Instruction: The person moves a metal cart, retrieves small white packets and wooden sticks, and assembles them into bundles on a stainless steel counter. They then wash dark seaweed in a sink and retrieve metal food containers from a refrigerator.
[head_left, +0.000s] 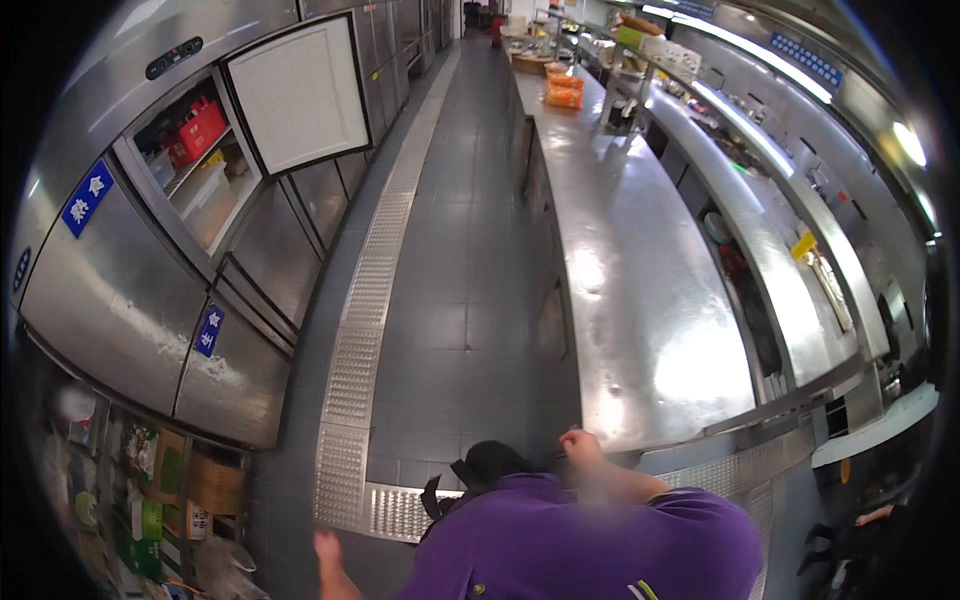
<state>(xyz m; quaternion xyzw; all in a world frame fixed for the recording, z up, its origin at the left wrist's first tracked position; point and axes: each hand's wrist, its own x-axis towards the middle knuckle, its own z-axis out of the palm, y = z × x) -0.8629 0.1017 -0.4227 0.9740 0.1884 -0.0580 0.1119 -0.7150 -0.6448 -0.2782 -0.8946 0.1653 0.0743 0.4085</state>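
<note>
My left hand (328, 552) hangs at the lower left over the dark tiled floor, apart from any object. It is small and blurred, so its fingers cannot be made out. My right hand (578, 446) has its fingers curled closed, by the near left corner of the long steel counter (640, 290). Nothing shows in it, and I cannot tell whether it touches the counter edge. My purple short-sleeved shirt (600, 540) fills the lower middle, with black cloth and a strap (490, 462) in front of it.
Steel fridges (110, 290) line the left; one upper door (298, 95) stands open, showing a red basket (195, 132). Boxes and bags (160, 490) fill a lower-left rack. A metal drain grating (365, 290) runs along the aisle. Orange packages (563, 92) lie on the counter; another person (860, 540) is lower right.
</note>
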